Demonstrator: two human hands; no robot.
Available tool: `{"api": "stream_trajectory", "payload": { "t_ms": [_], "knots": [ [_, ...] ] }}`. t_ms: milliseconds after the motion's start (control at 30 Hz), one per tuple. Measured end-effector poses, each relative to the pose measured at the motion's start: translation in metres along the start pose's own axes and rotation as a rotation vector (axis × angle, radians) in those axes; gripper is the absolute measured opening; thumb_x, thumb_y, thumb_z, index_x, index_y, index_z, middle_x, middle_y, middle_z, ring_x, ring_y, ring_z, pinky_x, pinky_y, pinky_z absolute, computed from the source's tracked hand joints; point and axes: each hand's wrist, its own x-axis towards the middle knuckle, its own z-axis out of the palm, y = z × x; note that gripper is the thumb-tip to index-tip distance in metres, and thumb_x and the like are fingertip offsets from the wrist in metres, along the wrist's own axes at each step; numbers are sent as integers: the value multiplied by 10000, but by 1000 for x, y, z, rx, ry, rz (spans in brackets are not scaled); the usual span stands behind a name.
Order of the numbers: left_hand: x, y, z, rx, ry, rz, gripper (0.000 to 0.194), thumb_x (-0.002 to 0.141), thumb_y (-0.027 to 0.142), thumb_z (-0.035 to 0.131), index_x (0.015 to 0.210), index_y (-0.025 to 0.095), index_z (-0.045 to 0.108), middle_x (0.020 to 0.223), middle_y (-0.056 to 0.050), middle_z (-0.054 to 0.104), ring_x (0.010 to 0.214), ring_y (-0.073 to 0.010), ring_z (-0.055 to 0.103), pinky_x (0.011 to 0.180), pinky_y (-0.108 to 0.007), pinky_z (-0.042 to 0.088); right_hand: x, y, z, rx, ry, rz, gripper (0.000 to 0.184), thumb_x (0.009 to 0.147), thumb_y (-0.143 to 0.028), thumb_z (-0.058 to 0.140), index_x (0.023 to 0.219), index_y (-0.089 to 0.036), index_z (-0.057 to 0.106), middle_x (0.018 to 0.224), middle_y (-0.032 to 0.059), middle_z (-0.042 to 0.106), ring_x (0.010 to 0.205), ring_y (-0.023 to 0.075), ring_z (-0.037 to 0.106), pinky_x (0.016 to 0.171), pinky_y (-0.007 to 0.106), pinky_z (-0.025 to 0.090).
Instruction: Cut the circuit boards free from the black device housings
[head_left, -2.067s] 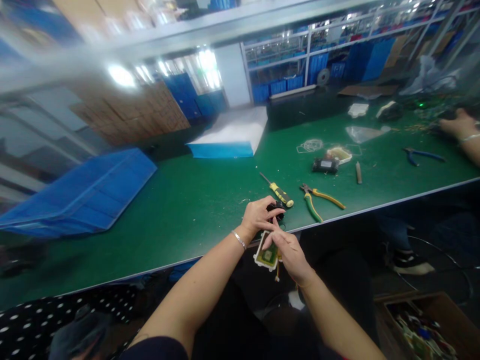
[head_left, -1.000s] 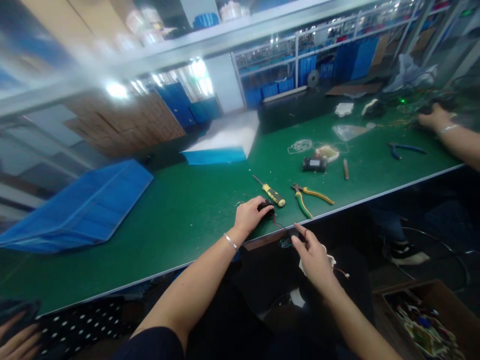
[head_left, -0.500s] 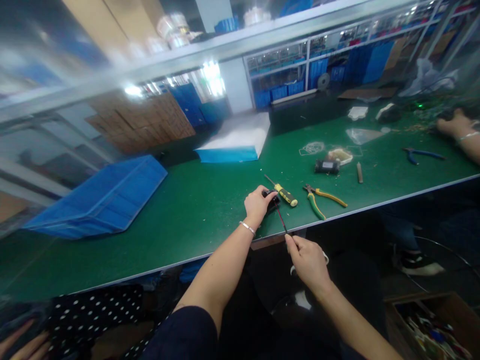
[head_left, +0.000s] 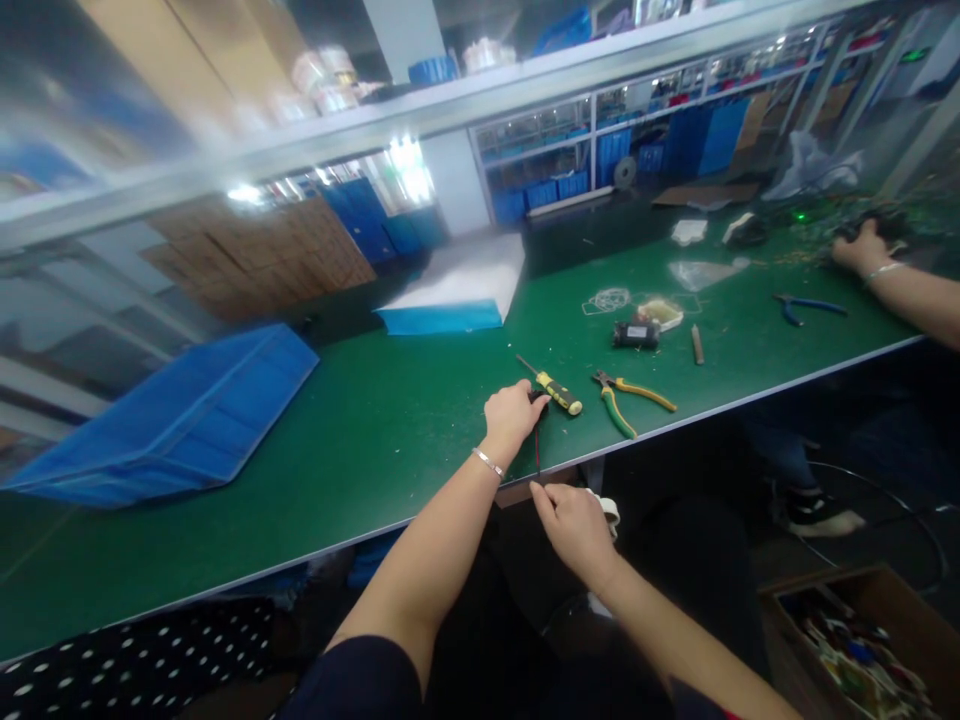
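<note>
My left hand (head_left: 511, 415) is closed around a small black part (head_left: 538, 398) on the green bench, mostly hidden under my fingers. From that part a thin red and black wire (head_left: 538, 450) runs down past the bench edge. The wire's lower end is pinched in my right hand (head_left: 574, 525), which is in front of the edge. Just right of my left hand lies a yellow and black screwdriver (head_left: 559, 392). Beside it are pliers with green and yellow handles (head_left: 626, 400), their jaws pointing away from me.
A blue bin (head_left: 172, 415) stands at left, a white and blue stack (head_left: 454, 290) behind. To the right lie a black cylinder (head_left: 636, 334), a blunt stick (head_left: 697, 345) and blue pliers (head_left: 810, 307). A co-worker's hand (head_left: 862, 250) handles dark material at far right.
My right hand has moved left, and the wire now hangs nearly straight down. My left hand now covers more of the black part. The whole view has shifted slightly.
</note>
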Motion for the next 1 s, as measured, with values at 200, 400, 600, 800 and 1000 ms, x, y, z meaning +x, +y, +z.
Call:
{"api": "stream_trajectory", "payload": {
  "t_ms": [200, 400, 600, 800, 1000],
  "knots": [
    [26, -38, -17, -73, 119, -296, 451, 795, 665, 465, 727, 235, 582, 731, -82, 678, 664, -213, 623, 574, -294, 418, -29, -11, -3, 126, 75, -41, 487, 986, -368, 365, 546, -198, 488, 571, 17, 555, 525, 129, 484, 562, 294, 252],
    [23, -52, -32, -185, 165, -307, 524, 768, 724, 440, 670, 223, 557, 659, -12, 631, 578, -142, 533, 526, -246, 362, -19, 5, -85, 383, -145, -92, 432, 977, -411, 407, 620, -207, 541, 645, -7, 557, 640, 138, 553, 638, 262, 391],
    [14, -53, -41, -232, 146, -266, 483, 765, 661, 494, 661, 197, 579, 638, -5, 607, 586, -133, 503, 527, -244, 342, -44, 60, -177, 36, 90, -158, 271, 936, -393, 500, 840, -222, 688, 1248, 86, 542, 1038, 217, 589, 892, 348, 467],
    [25, -58, -24, -123, 167, -251, 430, 690, 657, 586, 750, 235, 643, 663, 73, 613, 608, -102, 525, 569, -203, 375, -103, 126, -240, -665, 134, 188, 305, 903, -419, 560, 792, -211, 753, 1261, 74, 588, 925, 221, 615, 792, 375, 457],
    [23, -54, -16, -62, 84, -263, 513, 649, 739, 556, 832, 268, 644, 655, 72, 606, 561, -120, 519, 517, -228, 419, -151, 196, -250, -782, -43, 877, 197, 810, -402, 668, 834, -233, 767, 927, 94, 718, 812, 239, 655, 626, 314, 416]
  ]
}}
